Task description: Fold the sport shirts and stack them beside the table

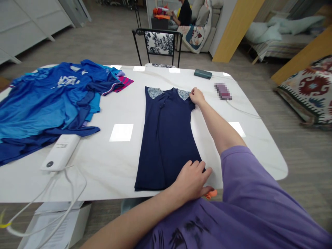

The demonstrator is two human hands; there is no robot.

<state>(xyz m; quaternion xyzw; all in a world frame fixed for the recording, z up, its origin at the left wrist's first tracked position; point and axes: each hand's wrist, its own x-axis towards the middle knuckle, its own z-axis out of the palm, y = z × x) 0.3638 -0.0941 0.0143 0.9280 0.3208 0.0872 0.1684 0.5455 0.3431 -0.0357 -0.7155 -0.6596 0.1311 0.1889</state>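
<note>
A navy blue top (176, 128) with patterned shoulder panels lies flat on the white table (116, 173), its neckline away from me and its hem near the front edge. At the far right shoulder, my right hand (197, 96) is closed, pinching the cloth with its fingertips. Over the lower right corner of the garment, my left hand (192, 180) curls its fingers on the edge. A small orange thing (211, 194) shows by the left thumb; I cannot make out what it is.
A pile of blue shirts (52, 100) covers the table's left side, with a white power bank (61, 152) and cables before it. A dark case (202, 74) and a blurred phone-like object (223, 91) lie at right. Beyond are a chair (159, 43) and a seated person (183, 14).
</note>
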